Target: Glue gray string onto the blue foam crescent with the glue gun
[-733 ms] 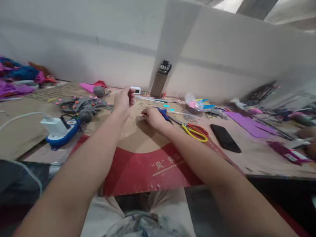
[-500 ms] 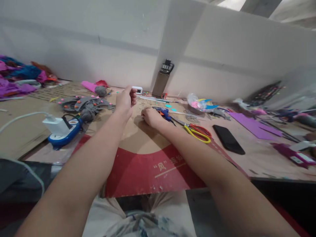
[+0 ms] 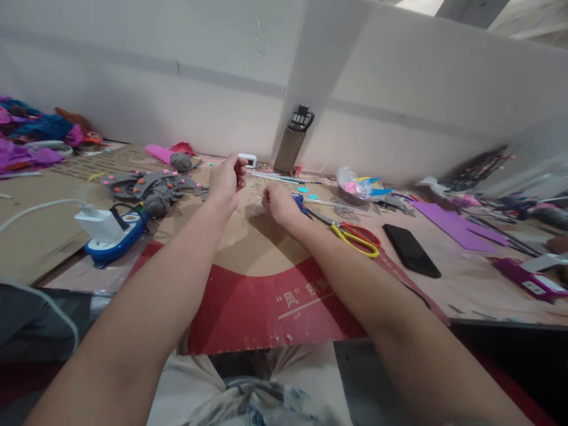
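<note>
My left hand (image 3: 227, 179) is raised over the cardboard sheet (image 3: 248, 254), its fingers curled inward; whatever they may hold is too small to make out. To its right, my right hand (image 3: 281, 203) is closed, low over the same cardboard, and its fingertips are partly hidden. Just beside that hand, a blue tool (image 3: 300, 205), mostly covered by the hand, shows its end. Scissors (image 3: 355, 235) with one red and one yellow handle lie right of my right forearm. Left of my left hand are grey yarn-wrapped pieces (image 3: 146, 186) dotted with pink and orange beads.
A water bottle (image 3: 290, 145) stands against the wall. A black phone (image 3: 410, 249) and purple sheets (image 3: 457, 226) lie to the right. On the left, a blue power strip (image 3: 116, 241) holds a white charger. A bowl (image 3: 352, 192) contains plastic-wrapped pink bits.
My right hand has shifted slightly right and up, covering more of the blue tool. My left hand has stayed almost in place.
</note>
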The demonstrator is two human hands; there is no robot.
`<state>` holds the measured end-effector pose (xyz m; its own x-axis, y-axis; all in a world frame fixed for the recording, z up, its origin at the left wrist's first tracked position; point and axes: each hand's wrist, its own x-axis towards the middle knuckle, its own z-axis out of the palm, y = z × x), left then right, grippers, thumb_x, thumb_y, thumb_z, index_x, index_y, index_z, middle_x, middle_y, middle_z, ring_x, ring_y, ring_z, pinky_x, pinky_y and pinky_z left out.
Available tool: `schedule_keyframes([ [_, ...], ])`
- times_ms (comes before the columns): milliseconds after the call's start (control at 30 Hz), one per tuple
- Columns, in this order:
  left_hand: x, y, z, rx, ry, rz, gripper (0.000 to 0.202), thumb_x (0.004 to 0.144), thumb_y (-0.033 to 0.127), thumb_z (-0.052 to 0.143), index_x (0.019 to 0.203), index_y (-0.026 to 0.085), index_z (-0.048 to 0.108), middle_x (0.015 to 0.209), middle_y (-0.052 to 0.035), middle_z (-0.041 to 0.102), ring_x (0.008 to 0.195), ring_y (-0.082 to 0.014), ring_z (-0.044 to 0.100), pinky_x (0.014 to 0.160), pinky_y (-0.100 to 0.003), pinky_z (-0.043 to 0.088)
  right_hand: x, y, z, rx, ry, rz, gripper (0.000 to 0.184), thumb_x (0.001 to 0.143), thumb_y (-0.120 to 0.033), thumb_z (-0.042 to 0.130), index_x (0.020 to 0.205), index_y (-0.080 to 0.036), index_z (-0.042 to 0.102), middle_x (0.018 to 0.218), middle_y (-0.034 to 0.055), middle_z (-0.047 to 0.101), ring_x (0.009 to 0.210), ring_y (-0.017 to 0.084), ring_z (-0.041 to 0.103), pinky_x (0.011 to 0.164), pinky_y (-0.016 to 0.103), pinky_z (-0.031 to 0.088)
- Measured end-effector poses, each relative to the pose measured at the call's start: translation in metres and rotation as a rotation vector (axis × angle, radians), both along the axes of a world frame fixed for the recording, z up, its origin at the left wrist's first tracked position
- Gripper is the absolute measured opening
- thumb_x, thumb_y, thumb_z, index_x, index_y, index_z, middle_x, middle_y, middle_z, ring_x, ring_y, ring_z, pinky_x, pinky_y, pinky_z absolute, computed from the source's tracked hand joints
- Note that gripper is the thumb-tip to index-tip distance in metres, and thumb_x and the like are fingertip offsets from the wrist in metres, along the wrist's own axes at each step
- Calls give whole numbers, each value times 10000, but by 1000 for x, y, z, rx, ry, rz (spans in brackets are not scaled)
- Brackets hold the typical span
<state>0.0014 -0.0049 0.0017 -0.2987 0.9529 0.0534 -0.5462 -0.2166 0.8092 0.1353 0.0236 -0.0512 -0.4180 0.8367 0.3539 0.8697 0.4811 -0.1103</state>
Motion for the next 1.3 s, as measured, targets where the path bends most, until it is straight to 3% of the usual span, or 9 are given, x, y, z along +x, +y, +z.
schedule_keyframes([
  [100,-1,1,0,14,6,0,248,804,260,571,587,151,523,433,51,444,332,-22,363,341,-145,243,14,1,6,19,165,-36,217,837,-124,371,959,-124,550,856,83,629,778,159,570,689,259,422],
  [233,0,0,0,10,15,0,251,801,274,584,589,155,522,440,44,451,337,-24,365,339,-144,244,21,1,6,-8,337,17,265,813,-100,386,992,-142,577,806,44,646,717,141,577,676,250,428],
  [400,2,-1,1,10,25,-1,242,791,263,587,585,157,517,438,46,444,335,-24,356,334,-144,236,14,-1,1,-20,47,85,290,818,-90,434,939,-159,689,981,77,685,897,164,601,805,255,424],
  [633,2,-1,1,4,1,-8,248,781,283,615,588,167,513,441,47,456,331,-28,365,333,-151,243,-2,-1,-1,-3,-191,37,260,845,-142,474,959,-136,707,1013,134,678,932,203,606,785,267,418],
  [1133,4,-2,1,0,-3,-16,240,781,256,605,579,162,516,430,49,459,323,-24,367,339,-153,243,-20,21,-17,57,-365,13,198,796,-95,503,843,-60,693,899,208,677,894,290,624,752,348,444],
  [1300,6,-3,1,2,13,-16,236,785,248,585,577,160,516,427,50,450,321,-23,354,338,-152,234,-15,14,-13,104,-314,-27,262,832,-72,423,937,-59,663,951,199,659,941,263,595,790,331,429],
])
